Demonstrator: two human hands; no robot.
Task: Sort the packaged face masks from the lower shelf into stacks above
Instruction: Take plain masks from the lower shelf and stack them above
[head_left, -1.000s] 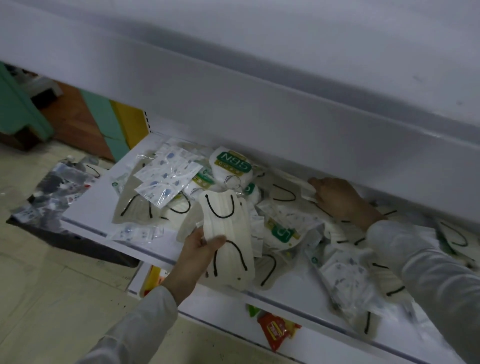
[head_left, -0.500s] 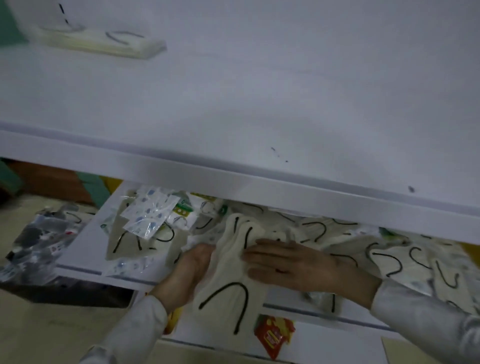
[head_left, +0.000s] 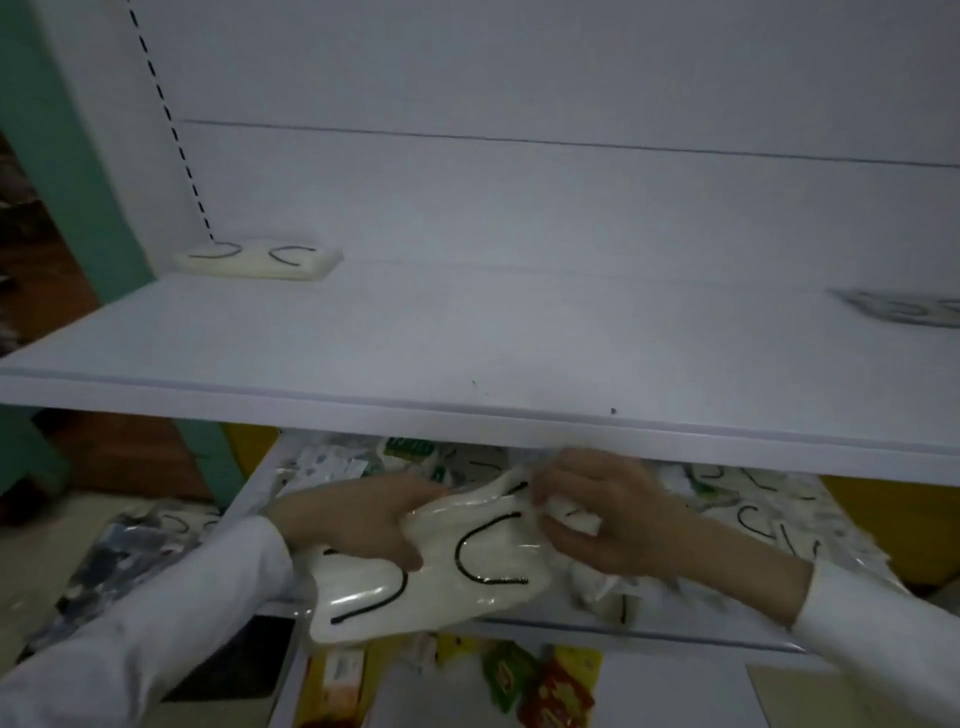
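Packaged white face masks in clear plastic wrap, with black ear loops (head_left: 483, 566): where are they?

Between both hands, held just in front of the lower white shelf (head_left: 675, 631) and under the lip of the shelf above.

How do the hands sit on the pack?

The left hand (head_left: 363, 525) grips its left part, with the thumb pressed on top of the plastic. The right hand (head_left: 613, 519) pinches the upper right end with curled fingers. The two hands are close together, joined by the pack. Both arms wear white sleeves.

And behind them?

A loose heap of wrapped masks (head_left: 737, 512) covers the lower shelf. It is mostly white with black loops, and a few packs have green print.

Anything up top?

On the broad white upper shelf (head_left: 467, 343), a low stack of white packs with black loops (head_left: 257, 258) lies at the back left corner. A blurred grey-printed pack (head_left: 904, 308) lies at the far right edge, well apart from the stack.

Lower down?

Red, green and yellow sachets (head_left: 524, 680) lie on the bottom shelf. A dark bag of packets (head_left: 119, 561) sits on the floor to the left.
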